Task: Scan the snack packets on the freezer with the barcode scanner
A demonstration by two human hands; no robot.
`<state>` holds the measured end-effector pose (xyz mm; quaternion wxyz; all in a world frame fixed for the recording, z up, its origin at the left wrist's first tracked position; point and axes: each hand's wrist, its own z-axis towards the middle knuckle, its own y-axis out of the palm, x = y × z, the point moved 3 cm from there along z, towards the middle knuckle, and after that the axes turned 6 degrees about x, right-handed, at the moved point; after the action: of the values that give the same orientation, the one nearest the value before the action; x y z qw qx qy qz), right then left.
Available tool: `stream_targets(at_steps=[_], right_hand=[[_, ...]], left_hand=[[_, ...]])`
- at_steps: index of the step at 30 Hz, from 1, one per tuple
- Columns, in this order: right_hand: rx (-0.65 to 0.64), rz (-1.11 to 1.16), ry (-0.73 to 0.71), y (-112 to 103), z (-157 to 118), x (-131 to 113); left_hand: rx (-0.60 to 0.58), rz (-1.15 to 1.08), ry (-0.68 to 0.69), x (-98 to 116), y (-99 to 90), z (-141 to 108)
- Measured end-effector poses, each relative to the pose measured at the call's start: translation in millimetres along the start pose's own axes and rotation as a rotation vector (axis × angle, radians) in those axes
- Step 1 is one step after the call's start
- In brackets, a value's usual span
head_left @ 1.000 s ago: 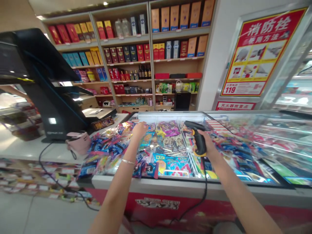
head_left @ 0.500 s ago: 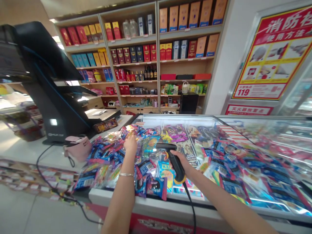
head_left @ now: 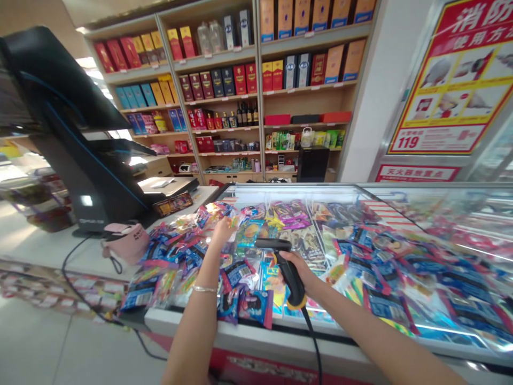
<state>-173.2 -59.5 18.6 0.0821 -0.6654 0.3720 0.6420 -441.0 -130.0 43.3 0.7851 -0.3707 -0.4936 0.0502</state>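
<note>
My right hand (head_left: 300, 270) is wrapped around the grip of a black and yellow barcode scanner (head_left: 287, 270), its head pointing left above the glass lid. A black cable runs down from the scanner's grip. My left hand (head_left: 224, 231), with a bracelet on the wrist, reaches over the pile of wrapped snacks, fingers closed on what looks like a small clear snack packet (head_left: 235, 221); the fingertips are partly hidden. Blue and pink snack packets (head_left: 256, 306) lie below it near the front edge. A blue packet (head_left: 250, 233) is between the two hands.
A dark checkout screen (head_left: 68, 107) stands on the counter at left, with a pink cup-shaped holder (head_left: 127, 241) beside its base. More packets (head_left: 385, 267) cover the freezer top at right. Shelves (head_left: 224, 99) of boxes and bottles line the back wall. A loose cable hangs at left.
My left hand has shifted slightly right and towards me, with a clear packet now showing at its fingers. The scanner stays in my right hand, almost still. The view has turned a little.
</note>
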Motion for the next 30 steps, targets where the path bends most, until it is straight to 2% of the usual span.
stream_targets(at_steps=[3,5,6,9,17,30], right_hand=[[-0.005,-0.009,-0.031,-2.5,1.6,-0.4],[0.011,-0.026,-0.062,-4.9,4.5,-0.3],[0.013,-0.043,-0.079,-5.9,6.0,-0.8],[-0.011,-0.110,-0.134,-7.5,8.0,-5.7],[-0.061,-0.181,-0.235,-10.3,7.2,-14.2],[-0.097,-0.194,-0.233,-10.8,7.4,-14.3]], left_hand=[[-0.242,-0.607,-0.039,19.9,22.3,-15.0],[-0.379,-0.831,-0.064,33.1,35.1,-26.2],[-0.412,-0.885,-0.078,38.0,39.6,-30.5],[-0.415,-0.969,-0.095,46.2,44.7,-35.9],[-0.309,-1.060,-0.138,46.1,36.2,-33.0],[-0.352,-1.078,-0.151,50.7,34.7,-35.9]])
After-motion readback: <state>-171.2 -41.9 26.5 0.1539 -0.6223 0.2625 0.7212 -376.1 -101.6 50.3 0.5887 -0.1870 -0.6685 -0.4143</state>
